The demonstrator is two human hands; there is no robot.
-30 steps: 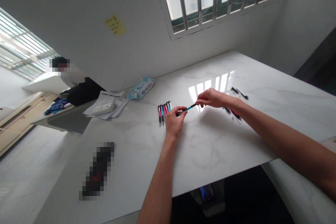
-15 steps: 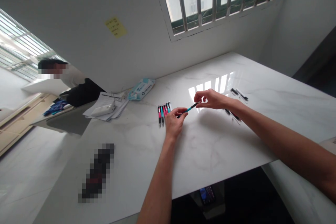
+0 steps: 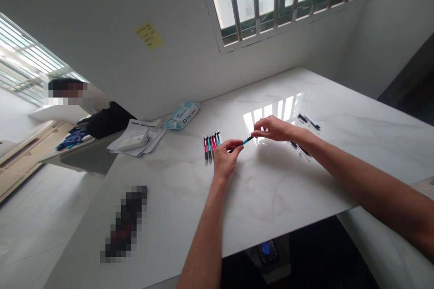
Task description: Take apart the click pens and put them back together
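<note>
A teal pen with black ends (image 3: 246, 141) is held between my two hands above the marble-patterned table (image 3: 264, 203). My left hand (image 3: 228, 154) pinches its lower left part. The fingers of my right hand (image 3: 271, 128) are closed around the black upper right end. Just left of my left hand lies a row of several red and teal pens (image 3: 209, 146), side by side, some partly covered by that hand. Beyond the right wrist are loose black and white pen parts (image 3: 308, 122). More thin pen parts (image 3: 301, 151) are partly hidden under the right forearm.
A pack of wipes (image 3: 183, 115) and papers with a white device (image 3: 134, 141) lie at the table's back left. A pixelated dark object (image 3: 125, 223) rests at the front left. A phone (image 3: 267, 252) is below the table edge. Another person (image 3: 98, 113) sits far left.
The right hand's fingers have closed in on the pen's black end, covering more of it. My left hand and the row of pens stay in place.
</note>
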